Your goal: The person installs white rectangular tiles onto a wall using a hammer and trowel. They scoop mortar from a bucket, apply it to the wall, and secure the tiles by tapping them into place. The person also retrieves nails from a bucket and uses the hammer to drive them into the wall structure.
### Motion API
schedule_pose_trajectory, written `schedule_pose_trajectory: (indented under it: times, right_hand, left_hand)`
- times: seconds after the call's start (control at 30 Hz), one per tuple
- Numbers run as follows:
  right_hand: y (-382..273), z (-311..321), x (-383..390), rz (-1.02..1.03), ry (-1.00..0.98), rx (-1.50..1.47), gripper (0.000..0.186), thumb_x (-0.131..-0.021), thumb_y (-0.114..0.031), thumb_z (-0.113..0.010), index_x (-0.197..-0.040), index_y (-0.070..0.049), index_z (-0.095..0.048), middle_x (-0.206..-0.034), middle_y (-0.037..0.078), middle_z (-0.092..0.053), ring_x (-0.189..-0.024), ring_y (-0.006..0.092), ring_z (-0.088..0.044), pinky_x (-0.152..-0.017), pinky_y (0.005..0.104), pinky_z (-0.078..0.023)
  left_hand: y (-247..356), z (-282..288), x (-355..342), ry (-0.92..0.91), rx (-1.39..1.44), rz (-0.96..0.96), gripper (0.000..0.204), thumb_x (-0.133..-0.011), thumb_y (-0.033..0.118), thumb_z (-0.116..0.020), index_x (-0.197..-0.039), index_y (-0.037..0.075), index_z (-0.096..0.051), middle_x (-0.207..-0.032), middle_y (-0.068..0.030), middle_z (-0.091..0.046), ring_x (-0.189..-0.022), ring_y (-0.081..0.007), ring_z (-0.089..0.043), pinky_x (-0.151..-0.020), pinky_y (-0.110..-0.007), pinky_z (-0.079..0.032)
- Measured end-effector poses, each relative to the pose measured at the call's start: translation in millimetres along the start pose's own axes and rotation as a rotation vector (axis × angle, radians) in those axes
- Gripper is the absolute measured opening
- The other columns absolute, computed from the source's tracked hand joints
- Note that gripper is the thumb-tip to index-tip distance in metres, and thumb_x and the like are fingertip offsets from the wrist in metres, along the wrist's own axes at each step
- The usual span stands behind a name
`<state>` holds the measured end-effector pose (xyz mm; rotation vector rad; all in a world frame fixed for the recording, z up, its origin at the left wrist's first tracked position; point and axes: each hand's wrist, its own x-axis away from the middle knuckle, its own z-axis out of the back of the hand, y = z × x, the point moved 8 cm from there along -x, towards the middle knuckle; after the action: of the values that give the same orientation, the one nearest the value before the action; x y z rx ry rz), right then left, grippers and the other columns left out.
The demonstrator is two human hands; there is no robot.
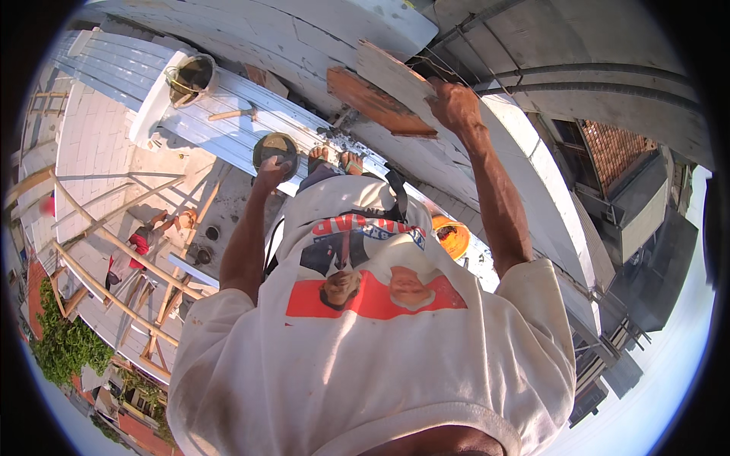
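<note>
At the wall face, the right hand [455, 105] fingers grip a wooden float board [395, 85] pressed flat against plaster. The left hand [271, 172] fingers clasp a round mortar pan [275, 150]. Judged: smoothing underway, unfinished.

We are finding open air at three o'clock; the white wall [525, 182] and wooden board [395, 80] are blocking twelve o'clock.

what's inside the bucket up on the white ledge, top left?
The bucket looks dark inside, with yellowish cord or wire looped at its rim. Shadow hides its bottom, so contents cannot be told. It stands on the white ledge, away from both hands.
</note>
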<state>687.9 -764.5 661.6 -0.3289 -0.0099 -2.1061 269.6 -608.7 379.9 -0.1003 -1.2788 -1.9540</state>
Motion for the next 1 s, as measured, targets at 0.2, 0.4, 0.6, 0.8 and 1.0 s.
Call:
schedule_pose_trajectory:
  times: [0.2,0.4,0.6,0.8,1.0]
  right_hand:
    - [2,-9,41,0.015,-0.019,-0.317,0.037,-0.087,-0.024,-0.081,-0.119,-0.006,-0.073,-0.094,0.019,-0.077,-0.088,0.0321,-0.075,-0.082,0.0402,-0.059]
    - [-23,-34,84,-0.007,-0.07,-0.888,0.028,-0.089,-0.013,-0.083,-0.113,-0.002,-0.075,-0.097,0.007,-0.079,-0.09,0.0146,-0.069,-0.084,0.0321,-0.055]
    - [-1,-115,81,-0.046,-0.005,-0.904,0.033,-0.086,-0.019,-0.087,-0.105,0.003,-0.074,-0.09,0.006,-0.075,-0.083,0.0131,-0.064,-0.08,0.0308,-0.054]
    - [-26,-195,63,-0.123,-0.282,-0.885,0.057,-0.089,-0.023,-0.08,-0.134,0.006,-0.06,-0.12,0.02,-0.073,-0.106,0.021,-0.069,-0.096,0.0362,-0.053]
    - [-45,-154,76,-0.073,-0.203,-0.985,0.065,-0.087,-0.014,-0.082,-0.142,0.005,-0.052,-0.12,0.019,-0.074,-0.107,0.0246,-0.073,-0.092,0.0347,-0.057]
  left_hand:
    - [88,-5,-31,-0.194,0.273,0.098,0.072,-0.091,0.034,-0.074,-0.144,-0.008,-0.051,-0.133,-0.0254,-0.064,-0.123,-0.0282,-0.062,-0.102,-0.036,-0.049]
    - [92,-1,-20,-0.22,0.73,-0.082,0.061,-0.09,0.025,-0.08,-0.135,-0.009,-0.058,-0.116,-0.0187,-0.072,-0.109,-0.0261,-0.066,-0.097,-0.038,-0.052]
    - [107,92,19,0.085,0.541,-0.076,0.04,-0.095,0.025,-0.074,-0.123,-0.004,-0.07,-0.114,-0.0091,-0.074,-0.103,-0.015,-0.066,-0.093,-0.033,-0.051]
    - [163,165,50,0.362,0.257,-0.11,0.04,-0.09,0.027,-0.078,-0.113,-0.006,-0.072,-0.11,-0.0125,-0.075,-0.099,-0.0163,-0.068,-0.089,-0.033,-0.053]
    - [251,136,78,0.55,-0.538,-0.628,0.012,-0.081,0.016,-0.074,-0.092,0.013,-0.076,-0.091,0.0009,-0.065,-0.092,-0.0183,-0.062,-0.084,-0.034,-0.044]
